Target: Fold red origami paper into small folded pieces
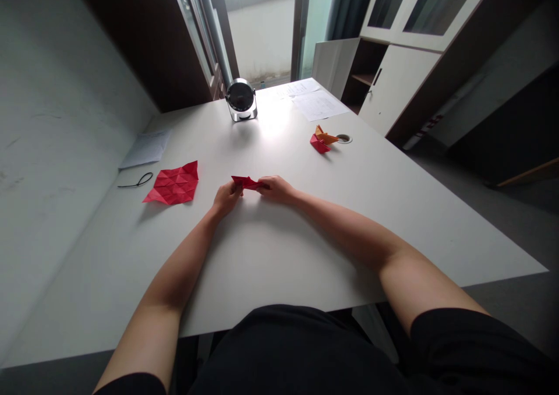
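Between my two hands, a small folded piece of red paper (247, 182) is held just over the white table. My left hand (227, 198) grips its left end, fingers closed round the edge. On the other side, my right hand (275, 189) pinches the right end. To the left lies a red creased sheet (174, 184), unfolded, with a grid of fold lines and raised corners. Farther off to the right sit folded paper pieces, one orange (325, 136) and one red (320, 144), touching each other.
A round black device on a silver stand (240, 99) stands at the back of the white table (279, 255). Printed sheets (321, 103) lie back right, more papers (145, 148) at the left wall. A black cable tie (142, 180) and a round table hole (345, 138) also show.
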A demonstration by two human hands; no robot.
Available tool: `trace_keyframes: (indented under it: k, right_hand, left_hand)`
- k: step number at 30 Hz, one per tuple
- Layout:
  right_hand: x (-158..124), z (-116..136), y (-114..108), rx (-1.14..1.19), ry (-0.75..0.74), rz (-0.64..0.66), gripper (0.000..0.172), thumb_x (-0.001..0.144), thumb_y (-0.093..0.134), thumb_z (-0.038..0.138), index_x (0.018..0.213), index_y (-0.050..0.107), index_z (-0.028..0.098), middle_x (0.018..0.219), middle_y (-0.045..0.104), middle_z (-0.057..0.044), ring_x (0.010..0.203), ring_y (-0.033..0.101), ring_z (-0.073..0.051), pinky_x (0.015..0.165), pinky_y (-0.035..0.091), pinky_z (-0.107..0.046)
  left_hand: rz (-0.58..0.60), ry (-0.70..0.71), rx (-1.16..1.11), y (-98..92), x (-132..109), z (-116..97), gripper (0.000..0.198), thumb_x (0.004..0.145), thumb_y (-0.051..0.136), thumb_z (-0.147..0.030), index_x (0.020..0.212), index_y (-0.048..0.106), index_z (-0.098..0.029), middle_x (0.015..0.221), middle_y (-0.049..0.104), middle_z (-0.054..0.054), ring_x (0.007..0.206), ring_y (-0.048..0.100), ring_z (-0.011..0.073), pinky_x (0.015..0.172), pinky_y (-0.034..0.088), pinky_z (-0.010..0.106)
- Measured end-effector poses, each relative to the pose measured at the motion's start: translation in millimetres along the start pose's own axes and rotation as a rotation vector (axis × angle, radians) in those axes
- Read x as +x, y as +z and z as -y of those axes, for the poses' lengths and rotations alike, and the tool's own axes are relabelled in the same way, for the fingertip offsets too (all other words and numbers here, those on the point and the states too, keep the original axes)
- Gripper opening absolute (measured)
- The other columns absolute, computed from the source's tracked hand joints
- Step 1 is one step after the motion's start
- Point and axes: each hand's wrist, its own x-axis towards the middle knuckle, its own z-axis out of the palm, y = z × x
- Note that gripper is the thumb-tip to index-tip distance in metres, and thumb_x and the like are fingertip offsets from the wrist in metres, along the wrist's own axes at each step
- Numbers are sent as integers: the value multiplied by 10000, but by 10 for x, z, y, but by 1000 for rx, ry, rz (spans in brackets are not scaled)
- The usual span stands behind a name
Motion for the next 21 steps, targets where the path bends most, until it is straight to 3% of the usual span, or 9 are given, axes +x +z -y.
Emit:
trace_keyframes:
  k: [21]
  right_hand:
    - [-3,8,-6,-10,-8,-5,178,829,538,297,714,583,169,708,551,9,643,426,-101,634,315,-230]
  left_hand:
    - [0,-1,-25,-16,-13,-39,327,906,477,-443,803,649,-185,726,695,35,647,611,174,627,405,279]
